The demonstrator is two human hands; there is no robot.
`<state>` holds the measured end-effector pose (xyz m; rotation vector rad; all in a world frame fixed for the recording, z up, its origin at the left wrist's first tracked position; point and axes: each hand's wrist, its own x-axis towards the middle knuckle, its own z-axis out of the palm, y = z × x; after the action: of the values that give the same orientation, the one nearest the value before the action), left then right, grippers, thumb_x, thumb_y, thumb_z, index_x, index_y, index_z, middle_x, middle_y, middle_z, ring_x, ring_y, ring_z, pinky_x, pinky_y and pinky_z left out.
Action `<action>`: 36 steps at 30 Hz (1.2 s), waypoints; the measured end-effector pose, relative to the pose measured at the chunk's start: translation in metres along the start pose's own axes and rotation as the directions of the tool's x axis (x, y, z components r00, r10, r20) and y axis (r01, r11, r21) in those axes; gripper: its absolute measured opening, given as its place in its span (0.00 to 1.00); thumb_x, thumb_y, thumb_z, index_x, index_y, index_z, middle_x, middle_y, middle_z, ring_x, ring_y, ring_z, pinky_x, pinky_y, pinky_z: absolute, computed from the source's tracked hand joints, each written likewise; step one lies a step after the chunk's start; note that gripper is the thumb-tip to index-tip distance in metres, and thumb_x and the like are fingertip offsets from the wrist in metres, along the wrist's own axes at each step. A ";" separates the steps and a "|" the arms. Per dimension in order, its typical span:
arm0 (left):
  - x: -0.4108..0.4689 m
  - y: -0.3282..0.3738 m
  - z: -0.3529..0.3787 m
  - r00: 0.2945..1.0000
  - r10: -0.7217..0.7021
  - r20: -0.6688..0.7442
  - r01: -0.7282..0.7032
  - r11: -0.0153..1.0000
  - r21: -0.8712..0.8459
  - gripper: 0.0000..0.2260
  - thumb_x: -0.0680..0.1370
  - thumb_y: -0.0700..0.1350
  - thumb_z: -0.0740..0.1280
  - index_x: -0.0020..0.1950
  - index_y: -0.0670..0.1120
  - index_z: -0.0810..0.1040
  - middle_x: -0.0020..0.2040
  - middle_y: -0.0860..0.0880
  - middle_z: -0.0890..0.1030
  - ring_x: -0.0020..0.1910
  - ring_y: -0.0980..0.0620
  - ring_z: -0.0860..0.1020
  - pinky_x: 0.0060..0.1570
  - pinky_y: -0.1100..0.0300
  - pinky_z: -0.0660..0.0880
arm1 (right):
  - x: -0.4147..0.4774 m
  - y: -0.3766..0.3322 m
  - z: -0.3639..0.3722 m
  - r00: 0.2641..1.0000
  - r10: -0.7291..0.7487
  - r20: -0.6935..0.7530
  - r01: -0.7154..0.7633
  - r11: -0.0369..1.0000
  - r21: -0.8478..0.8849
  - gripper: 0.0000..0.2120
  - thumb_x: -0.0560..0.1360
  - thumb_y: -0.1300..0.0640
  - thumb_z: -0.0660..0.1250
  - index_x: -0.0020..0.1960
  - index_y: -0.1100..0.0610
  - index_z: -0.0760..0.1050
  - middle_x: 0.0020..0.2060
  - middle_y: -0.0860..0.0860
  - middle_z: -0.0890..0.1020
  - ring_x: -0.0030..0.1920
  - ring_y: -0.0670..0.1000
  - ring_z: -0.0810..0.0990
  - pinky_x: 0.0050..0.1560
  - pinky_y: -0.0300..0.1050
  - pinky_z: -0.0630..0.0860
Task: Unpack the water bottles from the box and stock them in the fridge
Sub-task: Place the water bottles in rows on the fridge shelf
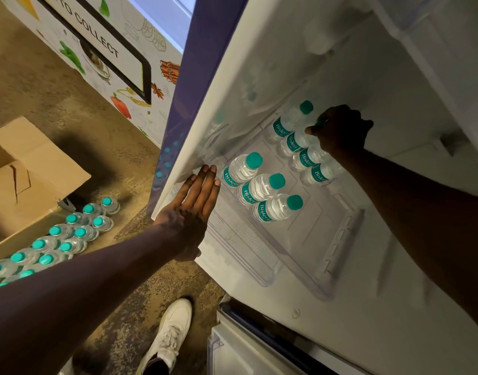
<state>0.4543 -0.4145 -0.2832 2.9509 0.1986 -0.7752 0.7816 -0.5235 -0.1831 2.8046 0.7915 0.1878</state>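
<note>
Loose water bottles (70, 234) stand on floor beside cardboard box (29, 171). Left hand (190, 212) flat, fingers (205, 182) straight, tips at fridge shelf (327, 239) edge, just left of front row of three water bottles (262, 189). Right hand (340, 131) curls round top of back-row bottle (294, 142). Bottles clear, teal caps, teal Bisleri labels.

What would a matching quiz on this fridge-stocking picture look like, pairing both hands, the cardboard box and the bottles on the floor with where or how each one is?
Column one:
1. left hand
2. right hand
3. cardboard box
4. floor bottles

Column two:
A. open, flaps spread, on the floor
B. grips a back-row bottle on the fridge shelf
C. teal caps, clustered beside the box
D. flat, fingers straight, at the shelf's left end

Pairs: 1-D, 2-B, 3-A, 4-C.
</note>
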 end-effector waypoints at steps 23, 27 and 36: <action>-0.002 -0.001 0.011 0.992 0.015 -0.127 -0.022 0.998 -0.053 0.67 0.73 0.68 0.74 0.78 0.34 0.24 0.78 0.32 0.24 0.80 0.32 0.28 0.82 0.39 0.38 | -0.057 -0.039 -0.038 0.970 0.152 -0.189 -0.083 0.940 0.331 0.25 0.75 0.50 0.73 0.69 0.53 0.72 0.64 0.54 0.78 0.66 0.56 0.75 0.63 0.52 0.71; -0.016 -0.009 0.017 0.955 0.014 -0.295 -0.071 0.980 -0.184 0.54 0.78 0.53 0.72 0.84 0.37 0.35 0.83 0.35 0.32 0.84 0.38 0.34 0.78 0.49 0.29 | -0.107 -0.078 -0.057 0.900 0.300 -0.316 -0.018 0.750 0.661 0.18 0.73 0.57 0.71 0.62 0.56 0.79 0.56 0.53 0.83 0.55 0.53 0.82 0.58 0.45 0.73; -0.113 -0.040 0.141 0.979 -0.011 -0.203 -0.043 0.966 -0.257 0.23 0.81 0.49 0.58 0.71 0.39 0.74 0.70 0.34 0.75 0.69 0.36 0.73 0.70 0.44 0.69 | -0.256 -0.197 -0.054 0.934 0.251 -0.254 0.132 0.418 0.899 0.05 0.77 0.59 0.71 0.53 0.55 0.82 0.48 0.53 0.85 0.47 0.50 0.83 0.48 0.39 0.78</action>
<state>0.2827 -0.4027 -0.3515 2.7711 0.2670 -0.4075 0.4567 -0.4856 -0.1956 3.9512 1.1309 0.3806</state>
